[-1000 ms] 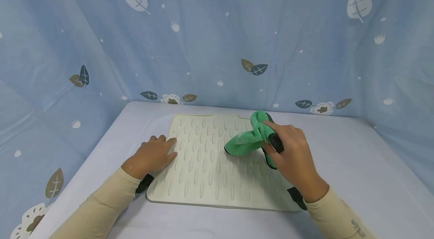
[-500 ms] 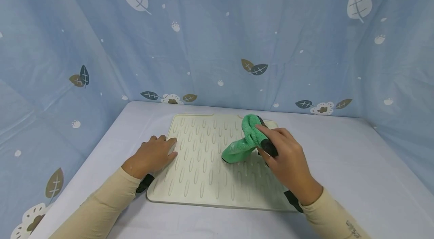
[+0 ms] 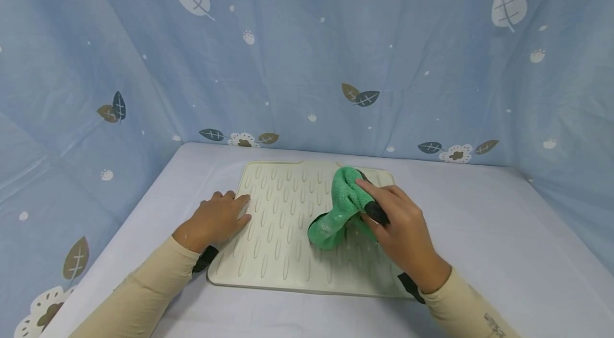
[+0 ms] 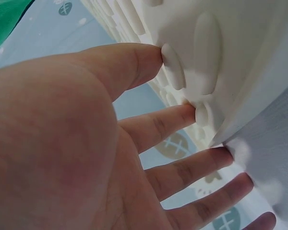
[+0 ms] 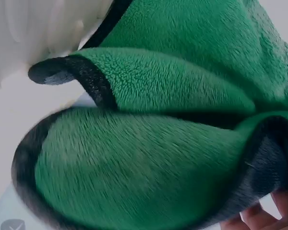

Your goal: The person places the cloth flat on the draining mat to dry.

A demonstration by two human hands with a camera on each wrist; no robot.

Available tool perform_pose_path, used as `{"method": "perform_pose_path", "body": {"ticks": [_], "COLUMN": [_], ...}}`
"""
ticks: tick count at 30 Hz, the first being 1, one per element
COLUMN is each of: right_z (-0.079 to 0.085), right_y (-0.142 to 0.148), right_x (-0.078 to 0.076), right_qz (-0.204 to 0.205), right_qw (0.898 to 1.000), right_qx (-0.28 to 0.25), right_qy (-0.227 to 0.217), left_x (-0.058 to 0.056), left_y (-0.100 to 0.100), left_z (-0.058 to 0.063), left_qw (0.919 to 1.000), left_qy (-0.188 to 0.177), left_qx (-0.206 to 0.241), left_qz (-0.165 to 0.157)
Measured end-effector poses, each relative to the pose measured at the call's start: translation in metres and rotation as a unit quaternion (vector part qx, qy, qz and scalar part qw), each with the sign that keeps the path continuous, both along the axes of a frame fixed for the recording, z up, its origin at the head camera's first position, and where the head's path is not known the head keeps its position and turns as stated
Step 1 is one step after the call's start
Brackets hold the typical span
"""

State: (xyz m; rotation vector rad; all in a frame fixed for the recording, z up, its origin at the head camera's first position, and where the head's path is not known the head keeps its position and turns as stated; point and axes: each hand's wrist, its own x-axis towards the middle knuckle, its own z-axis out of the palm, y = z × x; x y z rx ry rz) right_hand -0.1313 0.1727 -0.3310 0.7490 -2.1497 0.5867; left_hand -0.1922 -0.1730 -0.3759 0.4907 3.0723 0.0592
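Right hand (image 3: pixel 400 231) gripped the bunched green microfibre cloth (image 3: pixel 338 210) on the cream ribbed drying mat (image 3: pixel 283 252).
Left hand (image 3: pixel 218 218) pressed flat, fingers straight, on the mat's left edge; releasing it would probably let the mat slide across the surface (image 3: pixel 479 220).

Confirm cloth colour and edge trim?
Cloth is green with a black edge trim; the right wrist view shows it best.

right hand's fingers (image 5: pixel 259 216) mostly behind cloth (image 5: pixel 149 158)
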Motion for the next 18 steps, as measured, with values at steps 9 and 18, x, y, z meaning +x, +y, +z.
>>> {"method": "perform_pose_path", "body": {"ticks": [9,18], "right_z": [-0.012,-0.023], "right_y": [0.0,0.001], "right_x": [-0.003,-0.01], "right_qz": [-0.019,-0.057], "right_qw": [0.994,0.978], "right_qx": [0.065,0.122], "right_qy": [-0.085,-0.159], "left_x": [0.002,0.003], "left_y": [0.0,0.0], "left_z": [0.002,0.005], "left_qw": [1.0,1.0], "left_qy": [0.004,-0.004], "left_qx": [0.002,0.003], "left_qz": [-0.005,-0.006]}}
